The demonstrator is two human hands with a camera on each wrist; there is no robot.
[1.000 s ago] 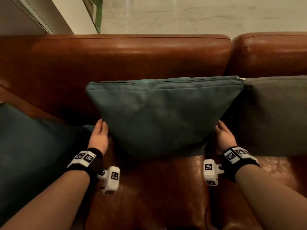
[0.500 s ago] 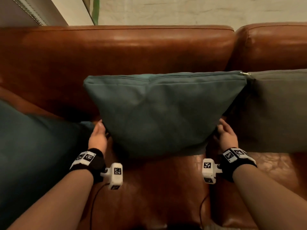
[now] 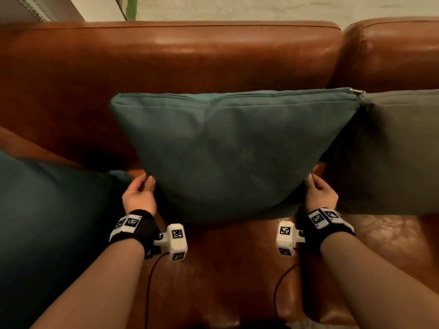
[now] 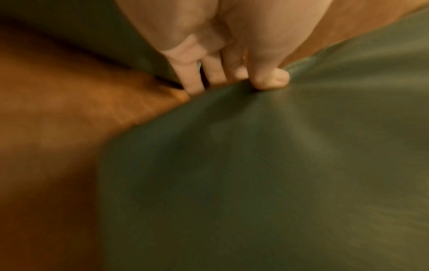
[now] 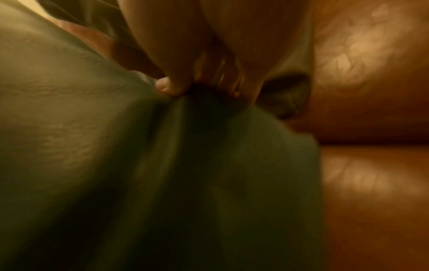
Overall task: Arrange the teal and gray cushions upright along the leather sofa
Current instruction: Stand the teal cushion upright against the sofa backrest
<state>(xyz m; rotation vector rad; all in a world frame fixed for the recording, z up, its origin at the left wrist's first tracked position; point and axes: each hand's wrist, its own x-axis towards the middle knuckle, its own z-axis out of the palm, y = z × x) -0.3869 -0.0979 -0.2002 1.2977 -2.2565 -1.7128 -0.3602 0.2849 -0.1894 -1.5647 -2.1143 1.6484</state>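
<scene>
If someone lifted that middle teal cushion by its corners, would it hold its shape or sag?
Probably sag: the teal cushion already puckers where the left hand and right hand pinch its lower corners. It looks soft and light. Its cloth seems unlikely to slip.

Middle cushion [image 3: 228, 153] upright on the sofa [image 3: 166, 58] seat, leaning on the backrest, its top corner touching the right cushion [image 3: 392, 153], which stands just beside it toward the seat's right end. Left cushion [image 3: 47, 222] lies nearer the seat's front edge, toward the left end. Left hand [image 3: 139, 198] at the middle cushion's lower left corner, right hand [image 3: 320, 195] at its lower right corner; each thumb presses its front face.
</scene>
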